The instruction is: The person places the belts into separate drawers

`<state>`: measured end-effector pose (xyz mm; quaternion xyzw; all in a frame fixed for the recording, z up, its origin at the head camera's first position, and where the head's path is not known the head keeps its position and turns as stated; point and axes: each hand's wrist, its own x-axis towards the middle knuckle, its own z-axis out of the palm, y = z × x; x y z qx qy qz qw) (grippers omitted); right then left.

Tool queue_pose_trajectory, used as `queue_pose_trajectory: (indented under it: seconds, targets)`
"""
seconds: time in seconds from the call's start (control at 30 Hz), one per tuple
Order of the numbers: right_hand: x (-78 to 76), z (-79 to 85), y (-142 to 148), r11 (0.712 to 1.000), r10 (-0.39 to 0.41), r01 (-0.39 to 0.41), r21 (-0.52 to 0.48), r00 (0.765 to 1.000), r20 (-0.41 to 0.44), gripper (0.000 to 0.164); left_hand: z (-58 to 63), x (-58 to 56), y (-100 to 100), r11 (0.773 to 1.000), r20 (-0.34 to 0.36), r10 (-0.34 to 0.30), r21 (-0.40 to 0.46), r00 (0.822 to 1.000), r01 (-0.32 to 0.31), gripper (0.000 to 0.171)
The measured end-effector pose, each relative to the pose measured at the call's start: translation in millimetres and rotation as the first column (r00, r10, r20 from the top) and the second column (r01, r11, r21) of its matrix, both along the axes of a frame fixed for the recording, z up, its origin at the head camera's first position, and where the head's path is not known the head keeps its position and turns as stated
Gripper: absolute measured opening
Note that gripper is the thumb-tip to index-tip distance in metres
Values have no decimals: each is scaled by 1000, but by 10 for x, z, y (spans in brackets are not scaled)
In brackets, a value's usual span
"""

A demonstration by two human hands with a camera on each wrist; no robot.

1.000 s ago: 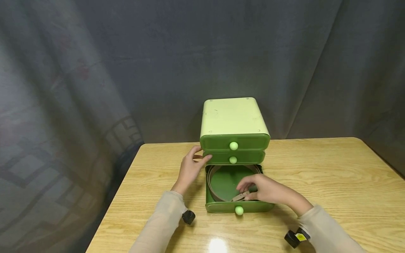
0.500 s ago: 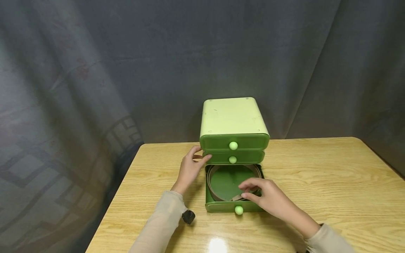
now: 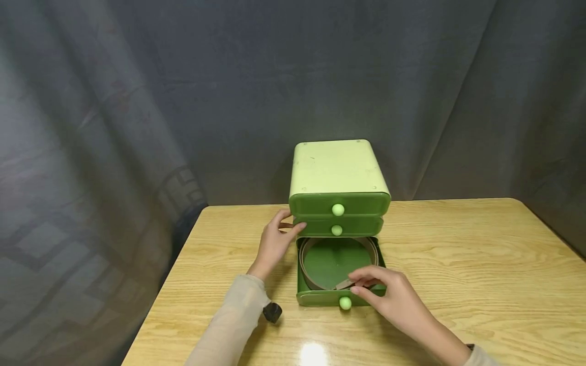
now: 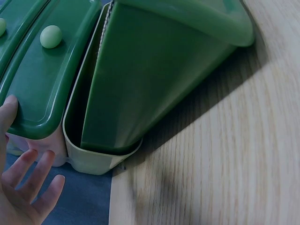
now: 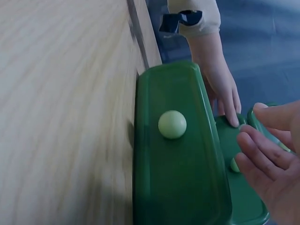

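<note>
A coiled taupe belt (image 3: 308,274) lies in the pulled-out bottom drawer (image 3: 316,299) of a small green drawer cabinet (image 3: 336,165). Its flat end piece (image 3: 344,284) is near the drawer's front wall. My right hand (image 3: 389,295) hovers over the front right of this drawer, fingertips right at that end piece. In the right wrist view, its thumb and fingers stand apart with nothing visible between them. My left hand (image 3: 273,246) rests at the cabinet's left side, thumb on the middle drawer's (image 3: 316,226) front corner. The left wrist view shows the other fingers fairly straight beside it.
The cabinet stands on a wooden table (image 3: 458,254). Its top drawer (image 3: 316,205) and middle drawer are closed, each with a round pale green knob (image 3: 338,209). A grey curtain (image 3: 256,101) hangs behind the table.
My right hand has drawn back and slightly down toward the drawer's front right, and its grasp on the belt's end piece has loosened. The left hand has stayed put.
</note>
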<state>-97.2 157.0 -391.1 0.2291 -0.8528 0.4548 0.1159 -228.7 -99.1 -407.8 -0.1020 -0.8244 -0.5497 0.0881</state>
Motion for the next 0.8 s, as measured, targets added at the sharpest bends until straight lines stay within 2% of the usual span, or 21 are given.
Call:
queue_pose_trajectory:
  seconds: [0.43, 0.8]
  targets:
    - [209, -59, -85, 995, -77, 73, -65, 995, -66, 24, -2, -8, 4, 1000, 1, -3, 4, 1000, 3, 42]
    - [334, -220, -82, 989, -134, 134, -70, 991, 1, 26, 5, -5, 14, 1000, -2, 2, 6, 1000, -2, 41]
